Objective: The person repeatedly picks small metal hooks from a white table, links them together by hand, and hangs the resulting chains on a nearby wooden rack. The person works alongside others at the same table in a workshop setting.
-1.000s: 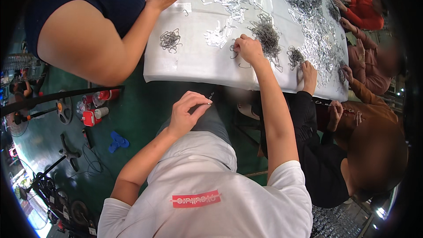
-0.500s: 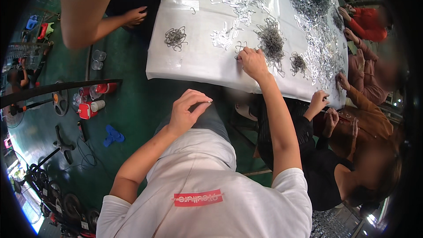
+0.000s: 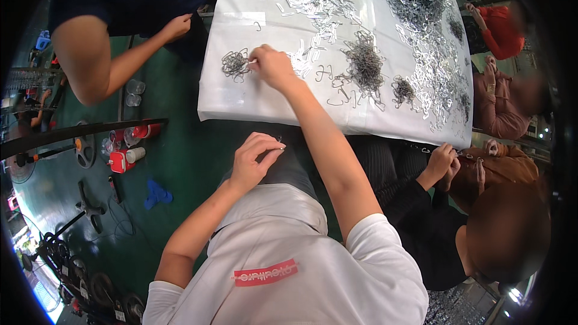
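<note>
Over my lap, my left hand (image 3: 256, 159) is closed in a pinch. Something tiny shows at its fingertips, too small to name. My right hand (image 3: 274, 67) reaches over the table, its fingers closed beside a small heap of bent wire hooks (image 3: 233, 64). A pale sliver shows at these fingertips, but I cannot make out what it is. Partly behind that hand lie shiny flat metal pieces (image 3: 310, 51). Farther right is a larger dark heap of wire hooks (image 3: 365, 66), with several loose ones (image 3: 342, 87) at its near left side.
The white-covered table (image 3: 277, 105) also bears a smaller hook heap (image 3: 403, 90) and wide spreads of metal pieces (image 3: 436, 54). A person's arm (image 3: 135, 66) is at the left; several people sit along the right side. Blue slippers (image 3: 158, 194) and red containers (image 3: 123, 159) stand on the green floor.
My right hand has moved left from the large dark heap to the small left heap. Loose hooks now show where it was. My left hand stays pinched over my lap.
</note>
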Demonstrator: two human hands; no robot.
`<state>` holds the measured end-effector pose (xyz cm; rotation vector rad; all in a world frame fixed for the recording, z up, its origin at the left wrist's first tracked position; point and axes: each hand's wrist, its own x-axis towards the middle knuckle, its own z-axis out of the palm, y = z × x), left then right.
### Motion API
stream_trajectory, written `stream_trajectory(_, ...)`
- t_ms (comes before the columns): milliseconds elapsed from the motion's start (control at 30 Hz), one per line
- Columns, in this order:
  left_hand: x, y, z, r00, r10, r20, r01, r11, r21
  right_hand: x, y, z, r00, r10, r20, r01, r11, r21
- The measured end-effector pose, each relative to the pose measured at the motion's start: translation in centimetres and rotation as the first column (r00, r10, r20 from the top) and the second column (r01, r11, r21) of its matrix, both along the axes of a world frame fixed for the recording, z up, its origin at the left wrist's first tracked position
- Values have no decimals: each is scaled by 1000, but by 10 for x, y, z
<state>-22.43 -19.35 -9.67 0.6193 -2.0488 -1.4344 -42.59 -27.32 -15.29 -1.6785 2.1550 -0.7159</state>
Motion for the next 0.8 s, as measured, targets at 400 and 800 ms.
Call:
stream_trajectory(400, -12, 11, 0, 999, -26, -44, 26, 1000, 2, -117, 100, 0, 936, -90, -341, 218, 908, 358)
stream_trajectory(800, -32, 11, -5, 996, -83, -20, 81, 995, -62, -10, 184, 45, 512, -350, 784, 510, 859, 50)
